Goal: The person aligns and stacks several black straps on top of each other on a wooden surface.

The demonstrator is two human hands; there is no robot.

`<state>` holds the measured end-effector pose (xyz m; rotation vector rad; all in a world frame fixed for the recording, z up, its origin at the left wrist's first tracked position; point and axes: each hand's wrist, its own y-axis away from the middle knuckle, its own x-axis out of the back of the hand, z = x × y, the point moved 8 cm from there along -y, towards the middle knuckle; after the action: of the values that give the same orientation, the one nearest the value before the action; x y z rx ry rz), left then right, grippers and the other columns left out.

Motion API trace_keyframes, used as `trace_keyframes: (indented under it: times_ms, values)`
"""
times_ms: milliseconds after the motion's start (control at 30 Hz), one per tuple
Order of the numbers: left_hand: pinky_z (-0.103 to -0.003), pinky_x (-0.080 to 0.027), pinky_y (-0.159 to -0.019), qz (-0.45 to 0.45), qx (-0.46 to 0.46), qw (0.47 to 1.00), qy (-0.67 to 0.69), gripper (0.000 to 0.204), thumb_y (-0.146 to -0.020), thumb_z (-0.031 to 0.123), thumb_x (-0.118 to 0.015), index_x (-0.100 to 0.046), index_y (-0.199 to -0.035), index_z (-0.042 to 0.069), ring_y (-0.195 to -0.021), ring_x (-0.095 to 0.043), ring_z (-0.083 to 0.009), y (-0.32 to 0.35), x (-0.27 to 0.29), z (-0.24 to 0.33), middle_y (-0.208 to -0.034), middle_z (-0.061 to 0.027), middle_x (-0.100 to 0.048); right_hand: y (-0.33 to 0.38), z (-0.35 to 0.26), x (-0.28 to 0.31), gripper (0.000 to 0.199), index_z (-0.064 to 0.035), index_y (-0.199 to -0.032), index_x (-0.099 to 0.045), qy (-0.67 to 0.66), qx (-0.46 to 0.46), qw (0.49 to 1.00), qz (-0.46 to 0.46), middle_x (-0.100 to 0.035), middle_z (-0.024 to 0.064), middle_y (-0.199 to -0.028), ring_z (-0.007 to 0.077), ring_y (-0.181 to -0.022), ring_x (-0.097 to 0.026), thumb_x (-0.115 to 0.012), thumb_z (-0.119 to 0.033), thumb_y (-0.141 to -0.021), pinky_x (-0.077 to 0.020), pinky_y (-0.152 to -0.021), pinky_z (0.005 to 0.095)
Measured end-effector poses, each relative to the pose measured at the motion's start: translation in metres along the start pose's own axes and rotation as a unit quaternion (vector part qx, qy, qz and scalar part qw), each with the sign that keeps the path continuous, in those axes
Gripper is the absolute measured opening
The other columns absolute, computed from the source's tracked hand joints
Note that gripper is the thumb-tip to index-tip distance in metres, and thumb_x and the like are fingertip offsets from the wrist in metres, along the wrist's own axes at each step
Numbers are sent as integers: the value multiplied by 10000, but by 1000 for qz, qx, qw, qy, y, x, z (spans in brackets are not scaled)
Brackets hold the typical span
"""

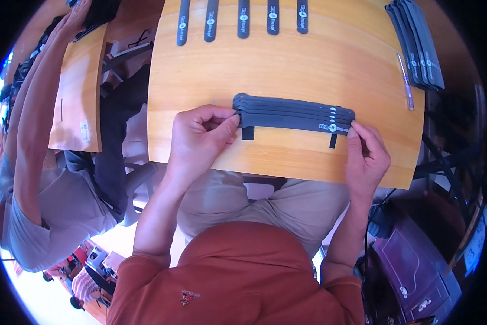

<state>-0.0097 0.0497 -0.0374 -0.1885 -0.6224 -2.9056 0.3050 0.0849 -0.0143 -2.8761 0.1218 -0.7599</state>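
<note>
A fanned stack of dark grey straps (287,112) lies across the wooden table in front of me, their long edges stepped one behind another. My left hand (203,135) pinches the stack's left end between thumb and fingers. At the other end, beside a white printed mark, my right hand (367,154) grips the corner the same way. Two short black strips, a left strip (248,133) and a right strip (333,141), stick out from under the near edge. How many straps each hand grips cannot be made out.
Several single straps (243,19) lie side by side at the table's far edge. A pile of straps (417,49) sits at the far right, with a slim clear-handled tool (405,81) beside it. To the left, a person in grey (65,200) sits at another table (75,103).
</note>
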Motion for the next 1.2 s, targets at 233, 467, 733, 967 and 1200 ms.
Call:
trace_keyframes:
  times_ms: [233,467,733,967,1200]
  values:
    - [-208,-532,-617,8,15,1000,-14,104,-962,23,-722,-746,-1021,-60,-667,-634,-53,2,1,1,-777,-41,-717,1,2,-3,140,74,-1072,-727,-1,0,1000,4,-684,80,-910,95,-766,-607,-687,19,-950,-467,-653,222]
    - [-210,-530,-615,6,9,1000,-13,105,-962,22,-717,-746,-1018,-62,-668,-636,-54,1,2,1,-780,-42,-720,0,0,-2,141,71,-1074,-729,2,1,1000,1,-680,73,-906,89,-760,-598,-685,25,-949,-461,-650,217]
    - [-210,-516,-601,15,12,1000,-23,103,-958,18,-714,-746,-1013,-63,-657,-627,-54,1,1,0,-768,-41,-714,1,2,-2,137,63,-1066,-735,-4,-6,1000,2,-669,64,-895,84,-746,-589,-691,32,-941,-451,-627,212]
    - [-207,-518,-602,11,16,1000,-24,99,-961,19,-714,-746,-1009,-61,-656,-626,-56,1,0,-1,-769,-42,-713,1,0,0,140,53,-1066,-739,5,5,1000,4,-677,76,-895,84,-734,-597,-688,45,-936,-458,-620,214]
    - [-197,-519,-582,25,11,999,-30,105,-952,39,-740,-749,-994,-56,-629,-622,-50,1,2,0,-750,-41,-711,0,-3,-2,128,53,-1043,-737,-16,-4,1000,7,-681,81,-884,84,-711,-612,-691,56,-924,-466,-594,222]
